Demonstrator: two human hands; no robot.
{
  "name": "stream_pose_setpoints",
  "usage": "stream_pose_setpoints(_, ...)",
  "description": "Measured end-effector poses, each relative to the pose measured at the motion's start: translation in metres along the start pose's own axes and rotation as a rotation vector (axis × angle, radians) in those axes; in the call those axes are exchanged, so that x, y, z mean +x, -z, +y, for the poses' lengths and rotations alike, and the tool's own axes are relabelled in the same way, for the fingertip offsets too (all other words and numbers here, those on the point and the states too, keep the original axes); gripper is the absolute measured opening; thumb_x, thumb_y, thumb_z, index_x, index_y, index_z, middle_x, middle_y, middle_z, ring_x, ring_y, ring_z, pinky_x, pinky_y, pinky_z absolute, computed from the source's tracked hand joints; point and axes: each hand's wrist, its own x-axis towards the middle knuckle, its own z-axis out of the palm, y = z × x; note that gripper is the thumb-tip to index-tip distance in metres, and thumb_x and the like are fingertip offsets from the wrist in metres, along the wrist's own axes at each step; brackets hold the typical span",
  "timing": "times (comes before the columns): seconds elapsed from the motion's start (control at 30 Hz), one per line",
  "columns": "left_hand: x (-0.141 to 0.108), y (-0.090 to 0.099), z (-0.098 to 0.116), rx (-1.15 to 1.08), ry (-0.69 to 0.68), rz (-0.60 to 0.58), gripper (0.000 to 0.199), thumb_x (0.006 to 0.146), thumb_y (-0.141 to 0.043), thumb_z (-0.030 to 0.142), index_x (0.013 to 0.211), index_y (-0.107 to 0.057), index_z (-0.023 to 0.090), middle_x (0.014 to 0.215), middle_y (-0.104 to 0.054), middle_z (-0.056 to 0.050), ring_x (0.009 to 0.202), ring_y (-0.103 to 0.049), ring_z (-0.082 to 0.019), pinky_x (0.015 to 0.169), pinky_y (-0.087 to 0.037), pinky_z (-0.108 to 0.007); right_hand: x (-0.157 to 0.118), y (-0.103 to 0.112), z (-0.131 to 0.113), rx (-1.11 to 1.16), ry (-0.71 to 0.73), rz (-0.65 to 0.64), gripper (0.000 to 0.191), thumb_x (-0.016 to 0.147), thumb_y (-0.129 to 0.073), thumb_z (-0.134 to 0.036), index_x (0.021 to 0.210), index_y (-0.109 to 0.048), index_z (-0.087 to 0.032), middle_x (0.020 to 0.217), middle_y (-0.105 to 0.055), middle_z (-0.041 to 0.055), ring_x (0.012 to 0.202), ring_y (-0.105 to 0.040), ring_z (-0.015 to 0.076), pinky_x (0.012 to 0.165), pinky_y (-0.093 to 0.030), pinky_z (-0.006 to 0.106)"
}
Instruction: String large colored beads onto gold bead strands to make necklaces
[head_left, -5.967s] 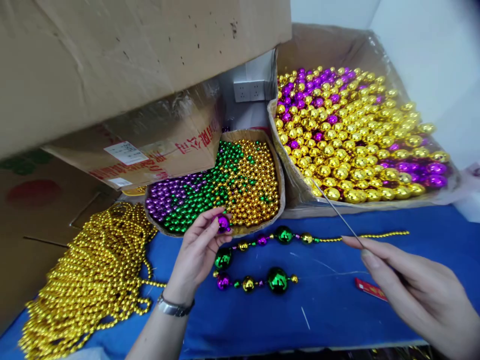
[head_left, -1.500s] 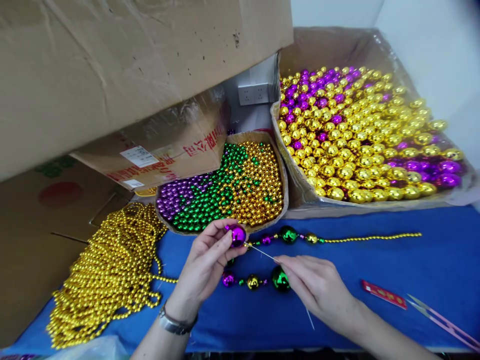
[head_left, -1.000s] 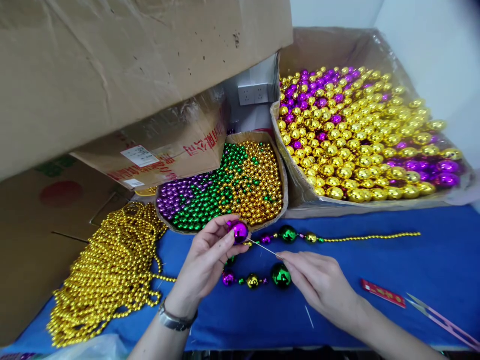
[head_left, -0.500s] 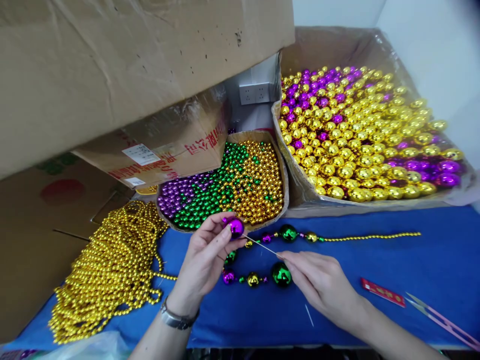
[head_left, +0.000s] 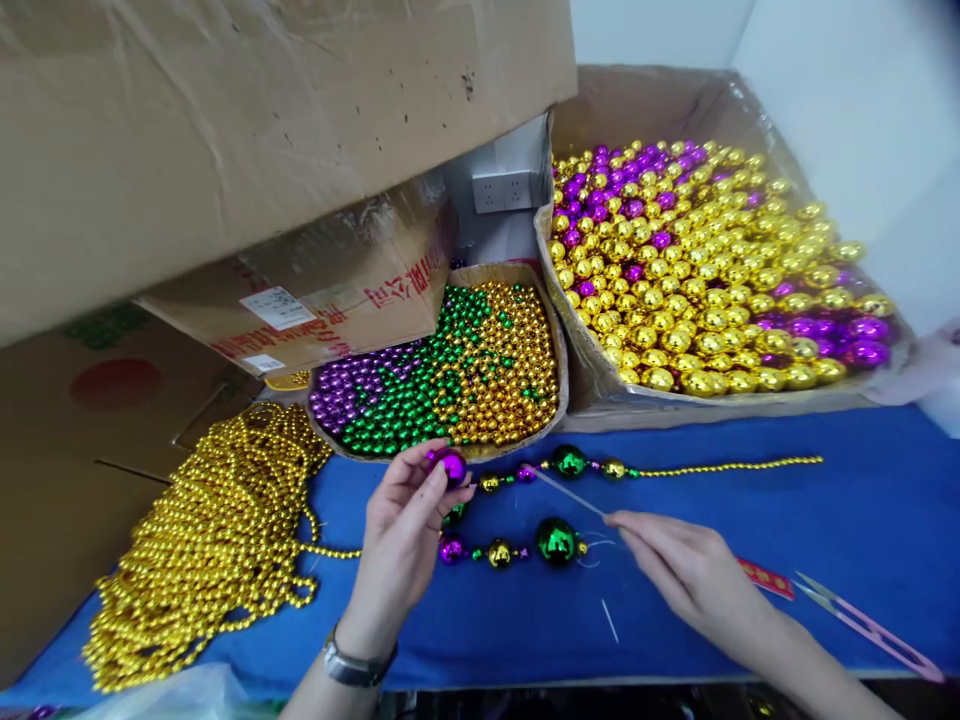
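My left hand [head_left: 399,530] is closed, pinching a shiny purple bead [head_left: 452,467] between thumb and fingers, with a smaller purple bead beside it. In my right hand [head_left: 686,575] the fingertips pinch a thin pale stick [head_left: 574,493]. It points left and its tip is apart from the purple bead. Beneath and between the hands lies a bead strand of purple, gold and green, with a large green bead [head_left: 556,541] near a loop of thin thread [head_left: 598,553]. The strand's upper row runs right into a string of small gold beads [head_left: 727,468].
A heap of gold bead strings [head_left: 217,560] lies left on the blue cloth [head_left: 517,630]. Behind stand a box rim [head_left: 564,385] around small beads and a larger carton [head_left: 600,385] of big ones. Pink-handled snips [head_left: 874,630], a red packet [head_left: 769,580] and another pale stick [head_left: 610,620] lie right.
My right hand has moved right and slightly down, drawing the thin stick away from the purple bead. My left hand still holds the bead. The view has shifted slightly.
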Motion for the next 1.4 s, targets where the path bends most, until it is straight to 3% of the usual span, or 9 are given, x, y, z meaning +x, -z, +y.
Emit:
stream_pose_setpoints(0.13,-0.029,-0.010,-0.033,0.546,-0.112,-0.278,0.029,0.081,-0.059,0.024,0.110,-0.057,0.025,0.105,-0.061,-0.007,0.089,-0.059,-0.020,0.076,-0.052,-0.032,-0.020,0.005,0.023,-0.073,-0.182,0.065,0.024,0.095,-0.039,-0.026,0.113,-0.053,-0.020,0.096,-0.070,0.0061,0.078,-0.069,0.0163,0.067,-0.054,0.025)
stream_pose_setpoints(0.27,-0.053,-0.037,-0.081,1.037,-0.396,-0.714,0.039,0.082,-0.054,0.022,0.121,-0.049,0.021,0.112,-0.058,-0.012,0.097,-0.055,-0.026,0.079,-0.051,-0.040,-0.024,0.015,0.036,-0.119,-0.288,0.123,0.023,0.095,-0.037,-0.032,0.110,-0.052,-0.021,0.073,-0.067,0.0010,0.061,-0.066,0.0143,0.056,-0.051,0.023)
stream_pose_setpoints(0.37,-0.054,-0.056,-0.110,1.356,-0.598,-0.859,0.039,0.084,-0.046,0.014,0.123,-0.046,0.014,0.112,-0.058,-0.017,0.092,-0.055,-0.029,0.070,-0.053,-0.042,-0.024,0.025,0.039,-0.132,-0.348,0.172,0.023,0.095,-0.038,-0.034,0.108,-0.052,-0.022,0.074,-0.066,0.0010,0.061,-0.066,0.0141,0.057,-0.050,0.023)
stream_pose_setpoints(0.63,-0.047,-0.076,-0.112,1.390,-0.748,-0.793,0.036,0.086,-0.050,0.022,0.121,-0.049,0.013,0.105,-0.061,-0.014,0.092,-0.054,-0.028,0.074,-0.051,-0.043,-0.024,0.038,0.039,-0.116,-0.325,0.292,0.022,0.094,-0.041,-0.033,0.106,-0.055,-0.021,0.080,-0.067,0.0025,0.068,-0.066,0.0132,0.064,-0.050,0.022)
stream_pose_setpoints(0.87,0.036,-0.063,-0.025,1.164,-0.859,-0.177,0.034,0.083,-0.058,0.023,0.117,-0.053,0.018,0.110,-0.060,-0.009,0.103,-0.054,-0.021,0.091,-0.045,-0.038,-0.019,0.031,0.042,-0.049,-0.245,0.292,0.020,0.094,-0.042,-0.028,0.110,-0.053,-0.021,0.079,-0.066,0.0013,0.067,-0.065,0.0118,0.064,-0.050,0.021)
stream_pose_setpoints(0.97,0.060,-0.059,-0.016,1.242,-0.872,-0.109,0.036,0.084,-0.057,0.025,0.119,-0.053,0.018,0.115,-0.058,-0.011,0.106,-0.053,-0.024,0.092,-0.044,-0.041,-0.017,0.028,0.039,0.000,-0.232,0.296,0.019,0.094,-0.044,-0.026,0.110,-0.053,-0.022,0.081,-0.066,0.0009,0.069,-0.064,0.0111,0.067,-0.049,0.021)
stream_pose_setpoints(1.07,0.042,-0.065,-0.040,1.260,-0.921,-0.224,0.046,0.084,-0.057,0.023,0.128,-0.046,0.016,0.126,-0.051,-0.014,0.115,-0.047,-0.026,0.096,-0.042,-0.042,-0.017,0.030,0.036,0.085,-0.290,0.273,0.020,0.093,-0.045,-0.025,0.112,-0.053,-0.024,0.081,-0.064,-0.0001,0.069,-0.063,0.0105,0.067,-0.049,0.021)
stream_pose_setpoints(1.2,-0.006,-0.083,-0.087,1.350,-0.791,-0.624,0.049,0.086,-0.051,0.032,0.131,-0.042,0.014,0.124,-0.054,-0.014,0.113,-0.047,-0.029,0.096,-0.042,-0.045,-0.019,0.038,0.030,0.244,-0.452,0.272,0.021,0.093,-0.044,-0.031,0.111,-0.053,-0.025,0.076,-0.063,-0.0015,0.062,-0.062,0.0099,0.061,-0.050,0.020)
stream_pose_setpoints(1.4,-0.021,-0.105,-0.128,1.560,-0.664,-0.753,0.055,0.087,-0.050,0.035,0.132,-0.038,0.007,0.102,-0.063,-0.015,0.094,-0.055,-0.027,0.101,-0.029,-0.058,-0.019,0.046,0.021,0.469,-0.567,0.279,0.022,0.093,-0.043,-0.037,0.106,-0.054,-0.022,0.073,-0.064,0.0004,0.060,-0.061,0.0115,0.055,-0.053,0.021)
